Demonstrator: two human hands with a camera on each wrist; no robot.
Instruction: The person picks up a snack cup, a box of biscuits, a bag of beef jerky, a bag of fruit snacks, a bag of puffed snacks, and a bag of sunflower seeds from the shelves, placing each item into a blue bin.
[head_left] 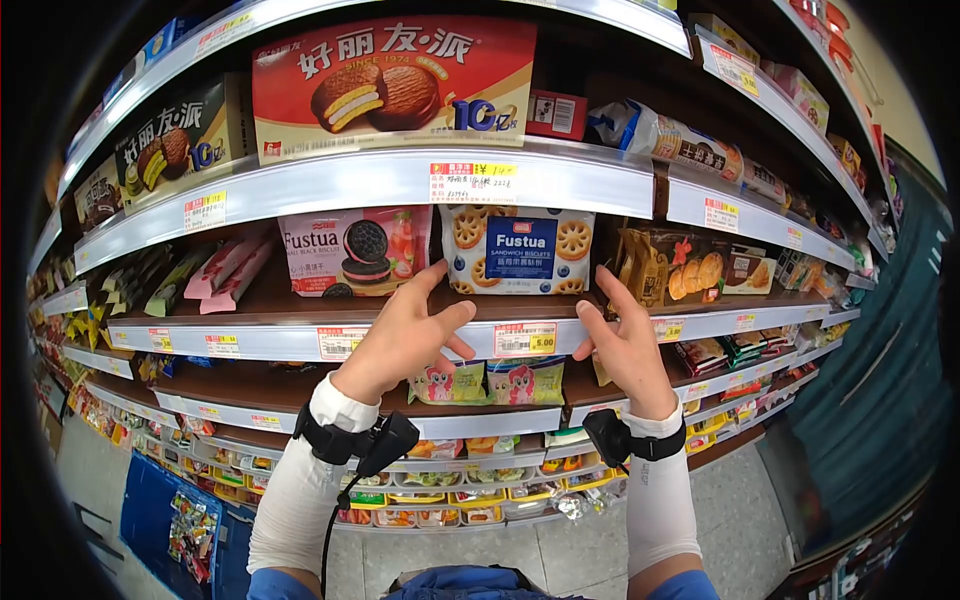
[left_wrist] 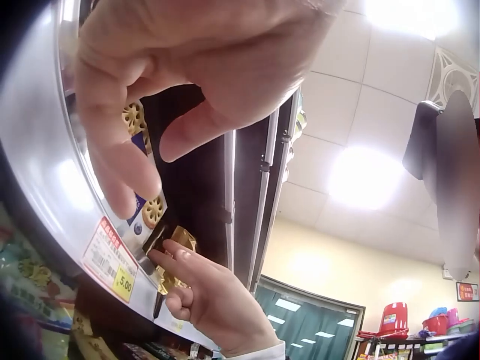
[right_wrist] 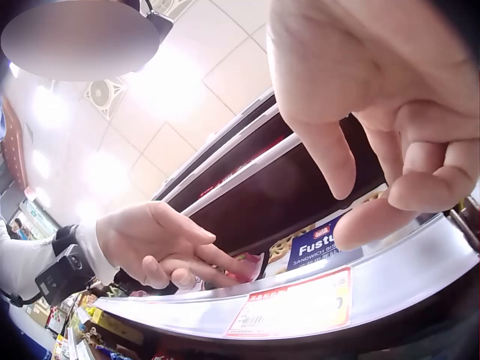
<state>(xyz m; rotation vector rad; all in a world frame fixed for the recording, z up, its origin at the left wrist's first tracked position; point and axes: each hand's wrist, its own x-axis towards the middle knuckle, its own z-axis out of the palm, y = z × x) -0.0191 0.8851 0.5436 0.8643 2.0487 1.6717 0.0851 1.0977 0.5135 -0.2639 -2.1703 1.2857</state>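
Observation:
A white and blue pack of Fustua sandwich biscuits (head_left: 520,250) stands upright on the middle shelf, with round biscuits pictured on it. My left hand (head_left: 405,335) reaches to its left lower corner, index finger extended and thumb apart. On the other side, my right hand (head_left: 630,350) has its index finger extended near the pack's right edge, the other fingers bent. Nothing is held in either hand. In the right wrist view, fingers of the right hand (right_wrist: 367,97) overlap the Fustua pack (right_wrist: 319,244). The left wrist view shows the left hand (left_wrist: 187,60) in front of the pack.
Left of the pack stands a pink Fustua pack (head_left: 365,250); to the right are gold-brown packs (head_left: 690,270). A shelf lip with a price tag (head_left: 525,340) runs below. The upper shelf edge (head_left: 400,185) sits close above, under a large red box (head_left: 390,85).

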